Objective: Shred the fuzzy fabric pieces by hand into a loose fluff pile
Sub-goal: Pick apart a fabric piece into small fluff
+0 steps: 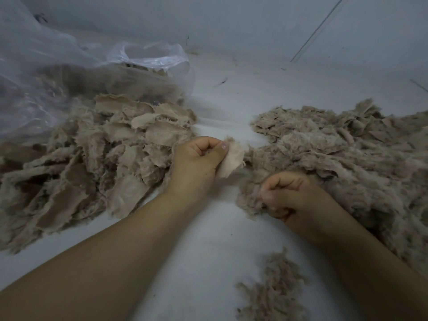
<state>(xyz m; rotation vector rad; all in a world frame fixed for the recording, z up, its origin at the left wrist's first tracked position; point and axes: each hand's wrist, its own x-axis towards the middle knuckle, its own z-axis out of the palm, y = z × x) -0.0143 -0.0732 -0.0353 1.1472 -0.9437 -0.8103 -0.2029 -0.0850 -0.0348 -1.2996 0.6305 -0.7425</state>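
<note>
A heap of beige fuzzy fabric pieces point(97, 158) lies on the left of the white surface. On the right spreads a large pile of loose beige fluff point(347, 158). My left hand point(199, 158) pinches a small pale fabric piece point(232, 161) between thumb and curled fingers, held between the two heaps. My right hand point(287, 195) is lower and to the right, its fingers curled round a tuft of fluff point(252, 202) at the near edge of the fluff pile.
A clear plastic bag point(69, 72) with more beige fabric inside lies at the back left. A small separate clump of fluff point(271, 288) sits near the bottom edge. White walls point(254, 24) rise behind the surface.
</note>
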